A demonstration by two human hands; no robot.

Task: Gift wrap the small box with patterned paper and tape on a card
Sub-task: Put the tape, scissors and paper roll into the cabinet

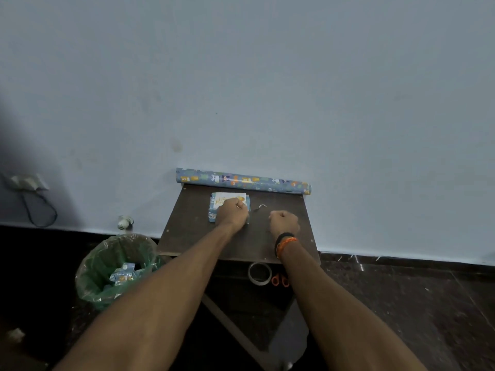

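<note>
The small box, wrapped in blue patterned paper, sits on the far left part of the dark table. A pale card with orange print lies on top of it. My left hand rests on the card and box with its fingers curled into a fist. My right hand is a fist on the tabletop to the right of the box, apart from it. A thin curled strip of clear tape shows between the two hands. Nothing is visible inside either fist.
The roll of patterned paper lies along the table's far edge against the blue wall. A tape roll and orange-handled scissors sit on a lower shelf under the front edge. A green-lined bin with paper scraps stands left of the table.
</note>
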